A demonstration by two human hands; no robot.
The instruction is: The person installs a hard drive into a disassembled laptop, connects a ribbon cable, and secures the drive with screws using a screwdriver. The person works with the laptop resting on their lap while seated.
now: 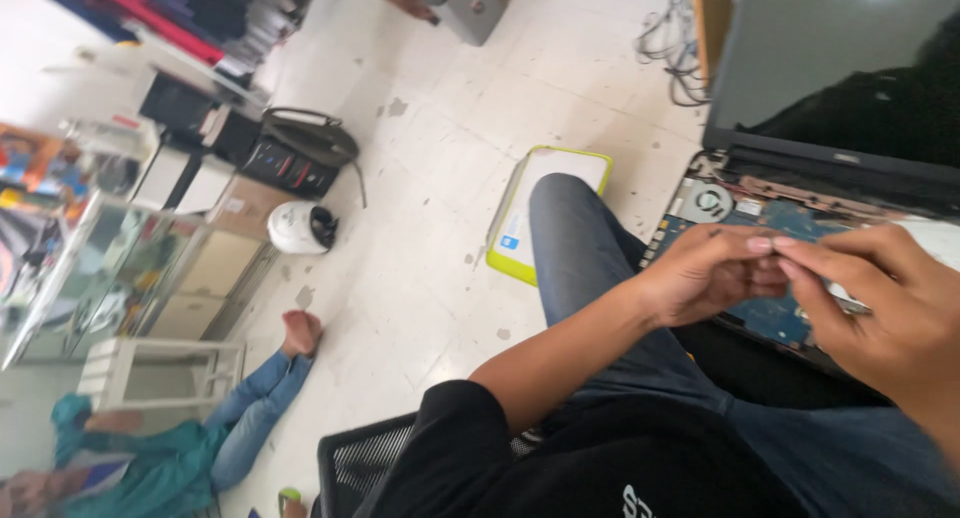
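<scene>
From the head view, the person's left hand (705,273) and right hand (880,308) meet fingertip to fingertip just above an opened laptop (790,228) resting on their lap, its blue circuit board bare and its dark screen tilted up at far right; each grip is pressed together, though what they pinch is too small to tell. Left of the knee a white tablet in a yellow-green case (540,213) lies on the pale floor (450,128), and farther left sits a white helmet (298,228), with another person's jeans-clad legs (255,403) stretched out near left.
</scene>
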